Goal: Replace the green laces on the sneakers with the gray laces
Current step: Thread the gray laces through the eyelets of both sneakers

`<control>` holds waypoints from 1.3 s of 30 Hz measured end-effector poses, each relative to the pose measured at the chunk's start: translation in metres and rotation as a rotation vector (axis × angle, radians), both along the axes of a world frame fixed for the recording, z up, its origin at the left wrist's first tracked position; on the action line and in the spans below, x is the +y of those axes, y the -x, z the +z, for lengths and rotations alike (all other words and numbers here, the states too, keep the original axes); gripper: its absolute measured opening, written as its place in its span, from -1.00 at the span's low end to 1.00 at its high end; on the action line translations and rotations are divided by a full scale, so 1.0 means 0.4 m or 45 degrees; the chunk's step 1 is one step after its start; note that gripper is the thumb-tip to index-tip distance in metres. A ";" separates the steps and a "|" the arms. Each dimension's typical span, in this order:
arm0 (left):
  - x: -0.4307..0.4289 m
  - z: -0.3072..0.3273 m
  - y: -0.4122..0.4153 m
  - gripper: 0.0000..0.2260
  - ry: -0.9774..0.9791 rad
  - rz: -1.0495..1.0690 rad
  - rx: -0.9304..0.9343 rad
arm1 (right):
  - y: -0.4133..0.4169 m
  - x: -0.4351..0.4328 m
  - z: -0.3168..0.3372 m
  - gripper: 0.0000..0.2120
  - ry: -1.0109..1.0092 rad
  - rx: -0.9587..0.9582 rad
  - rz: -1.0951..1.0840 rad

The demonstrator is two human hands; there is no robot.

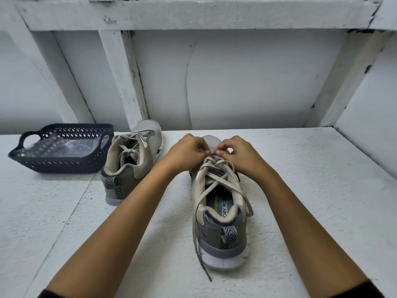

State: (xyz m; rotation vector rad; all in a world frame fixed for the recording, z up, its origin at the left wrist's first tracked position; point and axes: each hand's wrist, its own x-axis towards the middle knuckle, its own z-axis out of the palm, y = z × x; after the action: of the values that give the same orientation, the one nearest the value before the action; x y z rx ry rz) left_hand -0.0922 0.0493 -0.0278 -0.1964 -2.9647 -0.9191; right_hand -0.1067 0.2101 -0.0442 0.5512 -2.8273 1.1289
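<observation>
Pinches the lace (214, 181) at the lowest eyelets of the near sneaker (221, 233) with fingers (201, 149) of left hand (187, 150) and right hand (238, 152), probably to pull it out. Keeps the heel toward the body on the tabletop (311, 190), for easy reach

Two sneakers sit on one table (311, 190): the far sneaker (129, 160) and the near sneaker (221, 214), each with one lace (214, 164). There is one basket (64, 164). Two hands show: left hand (187, 149), right hand (238, 153).
</observation>
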 end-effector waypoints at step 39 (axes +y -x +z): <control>-0.004 -0.020 -0.060 -0.98 -0.315 0.151 0.113 | -0.033 0.034 0.035 -0.93 0.046 -0.068 0.029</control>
State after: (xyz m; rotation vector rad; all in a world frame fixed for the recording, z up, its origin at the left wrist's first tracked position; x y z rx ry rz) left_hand -0.0681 0.0476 -0.0357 -0.0522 -2.7168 -1.2125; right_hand -0.0936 0.2237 -0.0300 0.5599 -2.8464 1.2138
